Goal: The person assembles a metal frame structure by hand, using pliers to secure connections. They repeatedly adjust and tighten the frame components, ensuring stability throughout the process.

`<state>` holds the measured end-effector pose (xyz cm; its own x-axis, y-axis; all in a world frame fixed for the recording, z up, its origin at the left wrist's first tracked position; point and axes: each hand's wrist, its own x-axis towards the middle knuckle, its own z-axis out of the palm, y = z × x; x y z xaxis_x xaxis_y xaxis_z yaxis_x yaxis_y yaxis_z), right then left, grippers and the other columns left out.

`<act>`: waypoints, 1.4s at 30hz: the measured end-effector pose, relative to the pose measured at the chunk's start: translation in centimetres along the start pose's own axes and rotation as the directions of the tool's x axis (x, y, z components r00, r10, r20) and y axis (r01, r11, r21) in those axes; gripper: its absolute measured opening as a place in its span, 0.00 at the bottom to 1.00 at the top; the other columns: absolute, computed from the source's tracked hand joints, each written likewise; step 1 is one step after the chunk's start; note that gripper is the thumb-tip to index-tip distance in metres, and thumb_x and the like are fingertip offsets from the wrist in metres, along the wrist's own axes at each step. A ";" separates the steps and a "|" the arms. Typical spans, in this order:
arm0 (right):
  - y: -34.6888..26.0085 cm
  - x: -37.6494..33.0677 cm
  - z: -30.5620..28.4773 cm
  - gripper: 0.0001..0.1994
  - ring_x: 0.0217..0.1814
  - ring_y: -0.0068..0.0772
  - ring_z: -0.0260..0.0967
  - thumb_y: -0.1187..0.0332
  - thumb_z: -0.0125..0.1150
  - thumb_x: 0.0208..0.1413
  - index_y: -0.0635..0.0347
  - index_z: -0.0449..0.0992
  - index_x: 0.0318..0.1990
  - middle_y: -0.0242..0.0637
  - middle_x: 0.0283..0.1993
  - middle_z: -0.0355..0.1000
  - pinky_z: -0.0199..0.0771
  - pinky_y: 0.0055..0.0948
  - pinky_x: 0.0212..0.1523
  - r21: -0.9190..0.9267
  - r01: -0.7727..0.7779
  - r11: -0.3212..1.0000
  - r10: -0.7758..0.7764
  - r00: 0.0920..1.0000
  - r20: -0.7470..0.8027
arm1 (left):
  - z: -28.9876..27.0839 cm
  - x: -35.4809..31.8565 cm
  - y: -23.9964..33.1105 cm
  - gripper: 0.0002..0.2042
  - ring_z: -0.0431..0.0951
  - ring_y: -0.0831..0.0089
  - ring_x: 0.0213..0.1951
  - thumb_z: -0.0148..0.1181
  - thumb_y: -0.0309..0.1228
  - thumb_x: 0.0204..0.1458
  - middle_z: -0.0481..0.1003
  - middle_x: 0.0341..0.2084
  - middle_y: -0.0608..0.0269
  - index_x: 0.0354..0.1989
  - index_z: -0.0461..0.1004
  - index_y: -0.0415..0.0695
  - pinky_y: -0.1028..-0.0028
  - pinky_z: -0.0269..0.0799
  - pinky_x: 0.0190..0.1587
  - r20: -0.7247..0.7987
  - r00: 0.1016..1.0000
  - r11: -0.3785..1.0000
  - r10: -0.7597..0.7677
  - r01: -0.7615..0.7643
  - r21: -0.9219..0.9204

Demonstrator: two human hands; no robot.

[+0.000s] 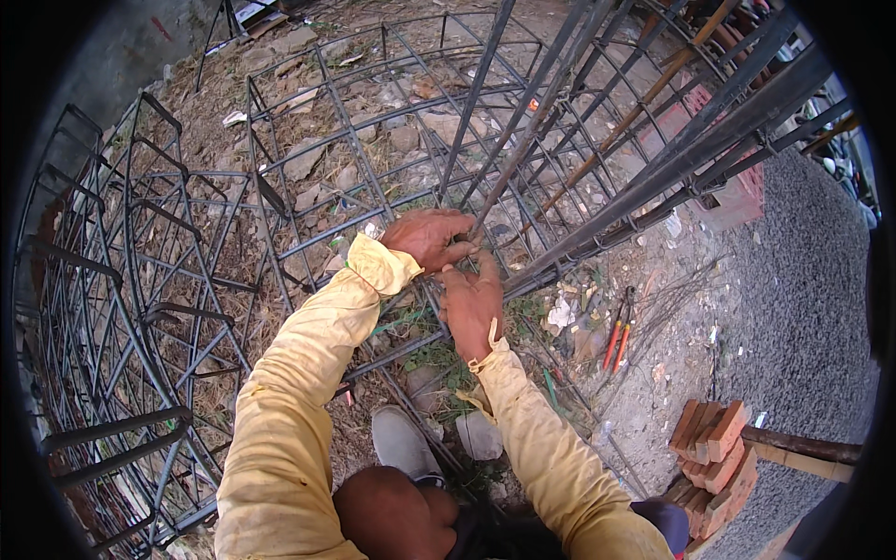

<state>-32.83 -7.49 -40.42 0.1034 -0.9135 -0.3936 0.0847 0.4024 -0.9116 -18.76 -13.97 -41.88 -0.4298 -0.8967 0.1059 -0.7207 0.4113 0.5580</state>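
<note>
My left hand (431,239) and my right hand (473,308) meet at the foot of a leaning steel bar (509,173). Left fingers are curled with their tips against the bar's lower end. From below, my right fingers reach up to the same spot, thumb and finger drawn together. Whatever small thing lies between the fingertips is hidden. Around the hands spreads a cage of tied rebar (359,149), its bars crossing in a grid above stony ground. Both forearms wear yellow sleeves.
Red-handled pliers (617,338) lie on the ground to the right, near loose thin wires (667,297). Stacked bricks (714,457) stand at lower right beside dark gravel (803,308). Bent rebar stirrups (140,271) crowd the left. Long bars (672,177) slant across the upper right.
</note>
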 end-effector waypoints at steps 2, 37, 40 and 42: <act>0.5 -0.3 0.1 0.28 0.30 0.26 0.68 0.74 0.53 0.55 0.67 0.54 0.63 0.38 0.30 0.72 0.68 0.29 0.32 -0.010 0.017 1.000 -0.017 1.000 -0.017 | 0.2 -0.2 0.0 0.13 0.75 0.50 0.41 0.57 0.41 0.54 0.75 0.36 0.52 0.44 0.74 0.49 0.57 0.70 0.42 0.001 1.000 1.000 -0.012 0.012 -0.007; 4.4 4.5 -2.8 0.38 0.17 0.21 0.58 0.71 0.56 0.49 0.62 0.45 0.68 0.31 0.22 0.65 0.58 0.24 0.14 -0.294 0.428 0.854 -0.323 0.881 0.346 | -3.1 0.6 1.6 0.12 0.76 0.50 0.41 0.54 0.30 0.48 0.75 0.43 0.53 0.42 0.74 0.48 0.56 0.73 0.41 0.082 0.996 0.988 0.021 -0.033 0.150; 1.1 2.4 -1.6 0.38 0.18 0.22 0.59 0.70 0.56 0.49 0.62 0.47 0.67 0.32 0.23 0.65 0.58 0.24 0.14 -0.210 0.100 0.973 -0.049 0.970 0.237 | -3.8 0.8 2.4 0.12 0.77 0.51 0.39 0.55 0.33 0.49 0.77 0.40 0.53 0.42 0.75 0.49 0.56 0.73 0.41 0.150 0.977 0.971 -0.148 0.115 0.207; 0.8 2.1 -1.5 0.37 0.19 0.22 0.59 0.70 0.57 0.48 0.62 0.48 0.67 0.33 0.24 0.65 0.58 0.25 0.14 -0.194 0.057 0.979 -0.022 0.984 0.179 | -4.0 0.9 3.0 0.11 0.78 0.51 0.38 0.56 0.35 0.49 0.78 0.36 0.53 0.40 0.77 0.49 0.57 0.73 0.40 0.128 0.966 0.950 -0.225 0.189 0.247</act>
<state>-34.07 -9.17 -42.15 0.2767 -0.8967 -0.3455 -0.1032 0.3298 -0.9384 -19.12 -14.16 -36.80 -0.3225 -0.9377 -0.1292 -0.9005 0.2619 0.3471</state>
